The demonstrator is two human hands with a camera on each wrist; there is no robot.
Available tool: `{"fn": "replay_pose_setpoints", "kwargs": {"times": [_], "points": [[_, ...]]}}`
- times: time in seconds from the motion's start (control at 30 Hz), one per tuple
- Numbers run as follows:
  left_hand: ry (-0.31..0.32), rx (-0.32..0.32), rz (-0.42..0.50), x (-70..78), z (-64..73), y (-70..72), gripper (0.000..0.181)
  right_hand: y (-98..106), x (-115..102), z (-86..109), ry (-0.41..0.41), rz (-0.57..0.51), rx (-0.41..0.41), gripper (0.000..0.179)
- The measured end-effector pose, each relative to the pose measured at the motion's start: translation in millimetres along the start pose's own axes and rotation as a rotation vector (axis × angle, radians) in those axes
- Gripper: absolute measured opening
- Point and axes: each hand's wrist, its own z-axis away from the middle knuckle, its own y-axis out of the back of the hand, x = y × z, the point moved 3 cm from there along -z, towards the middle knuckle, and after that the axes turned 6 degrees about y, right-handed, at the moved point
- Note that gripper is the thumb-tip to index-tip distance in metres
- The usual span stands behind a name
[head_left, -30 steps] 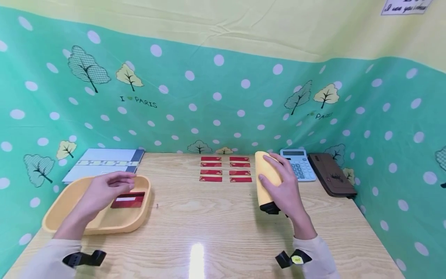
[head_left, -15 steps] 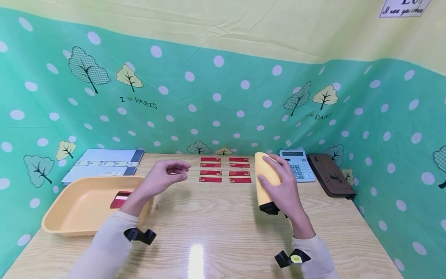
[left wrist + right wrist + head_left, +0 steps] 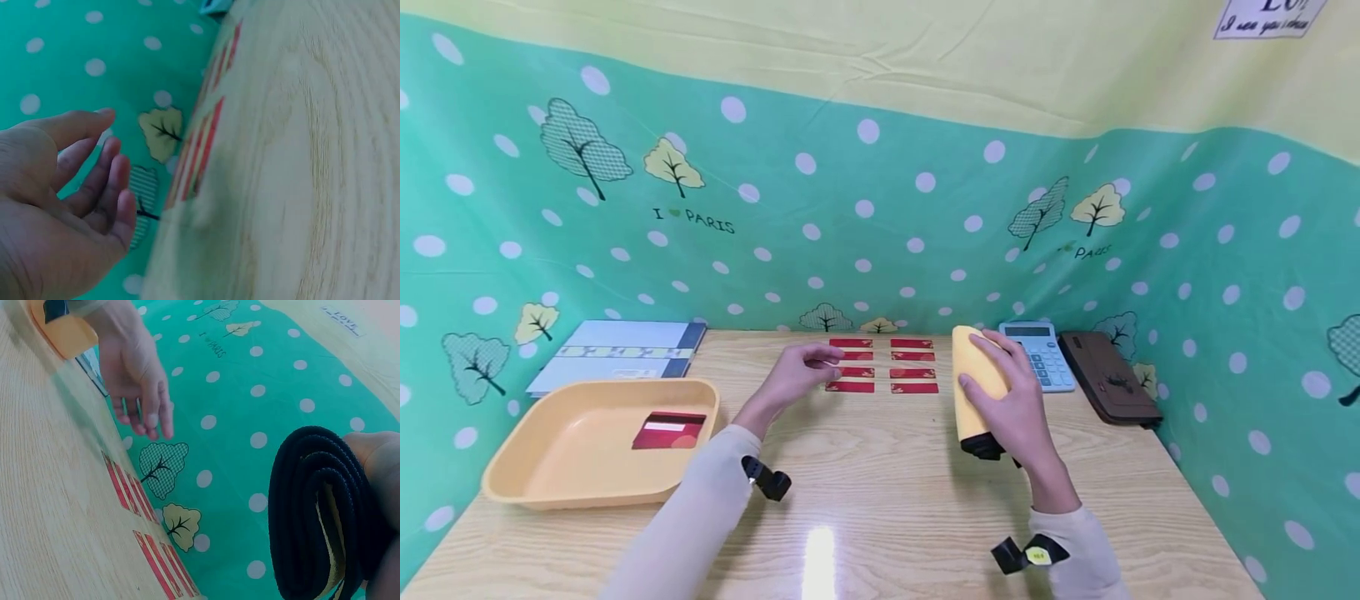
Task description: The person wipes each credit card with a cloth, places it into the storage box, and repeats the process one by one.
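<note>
My left hand (image 3: 797,371) hovers by the left group of red strips (image 3: 850,387), fingers loosely bent and holding nothing. The left wrist view shows a gap between its thumb and fingers. Whether a fingertip touches a strip is unclear. My right hand (image 3: 1011,400) grips a yellow bundle (image 3: 967,412) with a black end, upright above the table. Seen end-on in the right wrist view, the bundle (image 3: 312,506) has black folded layers with a yellow inside. Another group of red strips (image 3: 913,387) with gold marks lies between the hands. The right fingers' far side is hidden.
A pale orange tray (image 3: 542,492) on the left holds a red card (image 3: 668,431) with a black stripe. Behind it lies a blue folder (image 3: 617,342). A light blue calculator (image 3: 1037,354) and a brown zip case (image 3: 1108,375) lie at the back right, before the green cloth (image 3: 865,275).
My left hand has moved from over the tray rightward to the red strips, uncovering the card in the tray. My right hand and the bundle stay nearly where they were.
</note>
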Motion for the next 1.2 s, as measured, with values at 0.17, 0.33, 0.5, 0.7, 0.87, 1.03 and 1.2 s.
{"fn": "replay_pose_setpoints", "kwargs": {"times": [0.17,0.33,0.5,0.7,0.87,1.03,1.2], "points": [[0.064,0.019,-0.045,-9.2,-12.2,-0.4,0.042,0,2,-0.6,-0.014,-0.002,-0.001,0.054],[0.113,0.036,-0.059,-19.6,-20.0,-1.6,0.039,1,3,-0.9,-0.020,-0.006,-0.004,0.054],[0.123,0.017,-0.114,-26.6,-23.1,-3.1,0.042,1,3,-0.8,-0.020,-0.009,-0.003,0.054],[0.109,-0.023,-0.224,-31.4,-25.5,-2.3,0.051,3,2,-0.4,-0.028,-0.011,-0.005,0.054],[0.108,-0.024,-0.275,-31.8,-28.7,-0.9,0.049,3,3,-0.7,-0.024,0.000,-0.004,0.055],[0.133,-0.017,-0.299,-29.9,-29.8,-1.6,0.046,2,2,-1.4,-0.020,0.005,-0.007,0.055],[0.156,-0.026,-0.316,-28.3,-27.1,-1.3,0.043,1,2,-1.3,-0.030,0.006,-0.010,0.055]]}}
